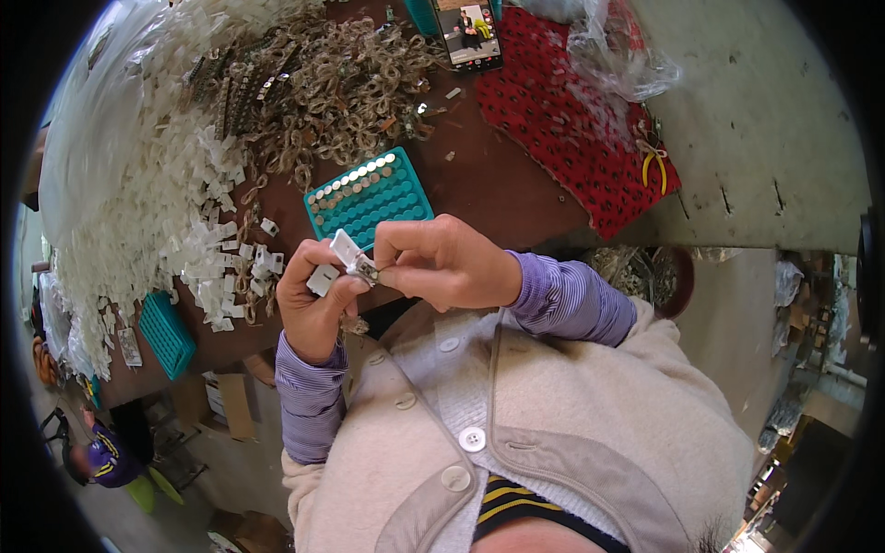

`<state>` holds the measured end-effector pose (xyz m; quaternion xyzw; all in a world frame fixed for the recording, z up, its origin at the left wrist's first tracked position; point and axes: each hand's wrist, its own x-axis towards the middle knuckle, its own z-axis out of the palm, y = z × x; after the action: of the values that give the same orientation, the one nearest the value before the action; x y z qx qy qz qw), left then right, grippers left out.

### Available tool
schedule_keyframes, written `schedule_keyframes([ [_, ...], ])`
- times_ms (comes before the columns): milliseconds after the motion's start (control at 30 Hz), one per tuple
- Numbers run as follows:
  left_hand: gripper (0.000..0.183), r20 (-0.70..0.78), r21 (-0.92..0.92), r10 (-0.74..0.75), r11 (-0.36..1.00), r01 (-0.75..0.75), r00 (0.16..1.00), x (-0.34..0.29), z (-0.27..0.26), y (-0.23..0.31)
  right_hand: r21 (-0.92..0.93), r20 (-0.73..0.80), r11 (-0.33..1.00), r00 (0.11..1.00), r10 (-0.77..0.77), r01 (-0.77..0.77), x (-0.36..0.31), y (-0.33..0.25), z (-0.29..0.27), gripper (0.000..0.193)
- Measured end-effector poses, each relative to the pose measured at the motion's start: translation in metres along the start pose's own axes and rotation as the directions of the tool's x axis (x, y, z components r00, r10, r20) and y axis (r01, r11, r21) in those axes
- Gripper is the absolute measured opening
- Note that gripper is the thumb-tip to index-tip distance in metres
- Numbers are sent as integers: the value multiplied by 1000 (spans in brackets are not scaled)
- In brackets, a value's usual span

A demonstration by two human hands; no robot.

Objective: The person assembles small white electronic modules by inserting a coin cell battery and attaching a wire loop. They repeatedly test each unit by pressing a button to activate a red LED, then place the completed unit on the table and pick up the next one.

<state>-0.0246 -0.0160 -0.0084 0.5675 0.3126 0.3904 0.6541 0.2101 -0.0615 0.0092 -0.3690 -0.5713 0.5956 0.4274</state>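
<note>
My left hand [313,309] grips a small white plastic case [346,247] between thumb and fingers, its lid flap standing up. A second white piece lies against the thumb and fingers of that hand. At the case's right side, a small metallic insert [367,269] shows. My right hand [452,267] has its thumb and fingertips pinched against that insert; what is between the fingertips is too small to tell. Just beyond both hands lies a teal tray [419,189] with rows of round slots. Silver button cells [355,182] fill its far rows.
A heap of white plastic pieces [138,184] covers the left. Coiled wires with small parts [332,92] pile up at the back. A phone [468,35], a red patterned cloth [544,101] and yellow-handled pliers [656,170] lie farther right. Another teal tray [168,334] sits left; a person [111,456] is beyond.
</note>
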Motion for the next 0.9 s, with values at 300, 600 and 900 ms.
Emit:
schedule_keyframes([
  [300,28,55,386,115,913,-128,992,-7,-16,5,-546,125,787,956,-264,289,14,2,13,14],
  [600,19,-29,590,200,795,-145,979,-12,6,11,-794,130,499,899,-418,347,19,4,7,15],
  [900,14,-203,-265,-234,948,177,951,-15,21,4,-680,-173,686,853,-492,258,0,24,12,17],
])
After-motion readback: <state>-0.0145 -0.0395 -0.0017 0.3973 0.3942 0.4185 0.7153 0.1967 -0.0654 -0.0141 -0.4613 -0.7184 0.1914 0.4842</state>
